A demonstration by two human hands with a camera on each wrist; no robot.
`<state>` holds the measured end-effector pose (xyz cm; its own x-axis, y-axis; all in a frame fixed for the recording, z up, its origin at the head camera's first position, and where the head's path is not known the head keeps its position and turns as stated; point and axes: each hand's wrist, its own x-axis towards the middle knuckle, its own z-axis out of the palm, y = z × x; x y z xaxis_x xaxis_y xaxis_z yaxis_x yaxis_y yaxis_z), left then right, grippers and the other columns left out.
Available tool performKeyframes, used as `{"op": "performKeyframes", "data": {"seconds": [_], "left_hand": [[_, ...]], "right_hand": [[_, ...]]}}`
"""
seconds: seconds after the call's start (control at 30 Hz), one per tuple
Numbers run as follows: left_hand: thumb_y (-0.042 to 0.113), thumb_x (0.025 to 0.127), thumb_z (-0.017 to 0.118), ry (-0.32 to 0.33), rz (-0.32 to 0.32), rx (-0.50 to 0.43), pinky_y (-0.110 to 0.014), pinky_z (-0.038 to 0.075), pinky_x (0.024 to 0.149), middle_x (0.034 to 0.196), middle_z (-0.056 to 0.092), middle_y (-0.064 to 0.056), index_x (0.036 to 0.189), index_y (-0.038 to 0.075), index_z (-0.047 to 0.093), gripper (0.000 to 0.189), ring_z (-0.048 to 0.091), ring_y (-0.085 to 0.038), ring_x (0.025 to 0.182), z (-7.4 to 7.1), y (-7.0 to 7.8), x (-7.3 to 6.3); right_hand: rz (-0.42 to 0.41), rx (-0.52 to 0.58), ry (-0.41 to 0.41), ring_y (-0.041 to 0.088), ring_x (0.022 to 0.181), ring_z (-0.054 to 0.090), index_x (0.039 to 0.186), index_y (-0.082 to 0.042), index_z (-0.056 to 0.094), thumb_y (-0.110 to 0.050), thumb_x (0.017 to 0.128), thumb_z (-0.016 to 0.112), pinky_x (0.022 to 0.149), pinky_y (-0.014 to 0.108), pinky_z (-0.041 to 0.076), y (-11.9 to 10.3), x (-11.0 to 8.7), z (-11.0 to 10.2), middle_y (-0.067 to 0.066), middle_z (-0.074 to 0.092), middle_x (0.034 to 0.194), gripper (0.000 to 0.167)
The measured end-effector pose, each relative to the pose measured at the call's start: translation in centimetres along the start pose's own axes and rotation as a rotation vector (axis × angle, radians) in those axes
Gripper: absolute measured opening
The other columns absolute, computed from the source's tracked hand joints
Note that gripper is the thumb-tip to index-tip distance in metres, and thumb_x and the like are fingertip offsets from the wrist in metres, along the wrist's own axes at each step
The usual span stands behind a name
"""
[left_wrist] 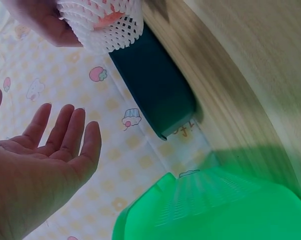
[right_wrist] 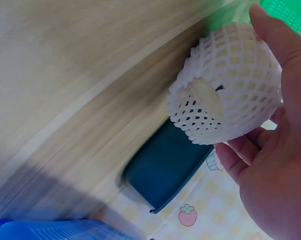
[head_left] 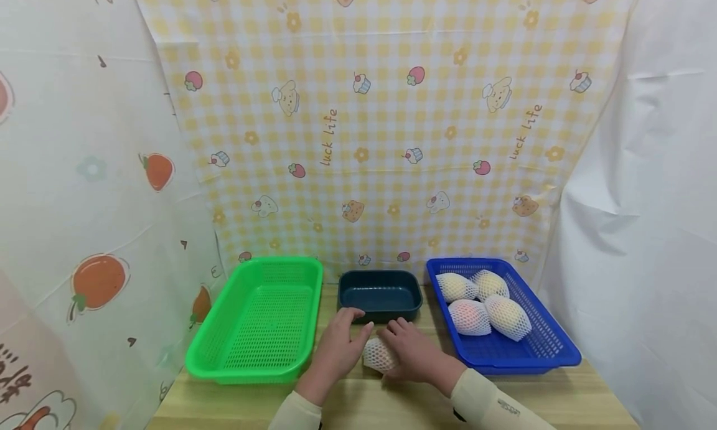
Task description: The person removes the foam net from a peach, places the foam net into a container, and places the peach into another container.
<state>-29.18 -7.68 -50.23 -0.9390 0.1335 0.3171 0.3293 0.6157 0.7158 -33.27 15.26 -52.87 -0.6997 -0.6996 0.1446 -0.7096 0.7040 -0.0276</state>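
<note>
My right hand (head_left: 417,355) grips a fruit in a white foam net (head_left: 378,356) above the front middle of the table. In the right wrist view the thumb lies along one side of the net (right_wrist: 240,80) and the fingers curl beneath. A small dark stem and pale yellow skin show through the open end; the left wrist view shows a reddish patch inside. Just left of the fruit, my left hand (head_left: 338,349) holds nothing, its fingers loosely spread and bent, palm toward the fruit (left_wrist: 103,42). Behind both hands stands a dark teal rectangular bin (head_left: 381,293).
A bright green perforated basket (head_left: 252,373) stands on the left of the wooden table (head_left: 364,411). On the right, a blue basket (head_left: 538,349) holds several net-wrapped fruits (head_left: 490,302). A checked cloth (head_left: 381,125) hangs behind, with white cloths at both sides.
</note>
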Motion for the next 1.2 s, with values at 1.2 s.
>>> {"op": "performKeyframes", "data": {"seconds": [1.2], "left_hand": [[0.054, 0.112, 0.062, -0.011, 0.013, 0.010, -0.057, 0.055, 0.106, 0.141, 0.065, -0.008, 0.139, 0.010, 0.068, 0.052, 0.065, -0.031, 0.132, 0.1, -0.1, 0.1]], "right_hand": [[0.326, 0.670, 0.171, 0.041, 0.159, 0.039, 0.173, -0.026, 0.037, -0.060, 0.094, 0.085, 0.118, 0.069, 0.042, 1.9, -3.9, -3.6, 0.013, 0.033, 0.177, 0.098]]}}
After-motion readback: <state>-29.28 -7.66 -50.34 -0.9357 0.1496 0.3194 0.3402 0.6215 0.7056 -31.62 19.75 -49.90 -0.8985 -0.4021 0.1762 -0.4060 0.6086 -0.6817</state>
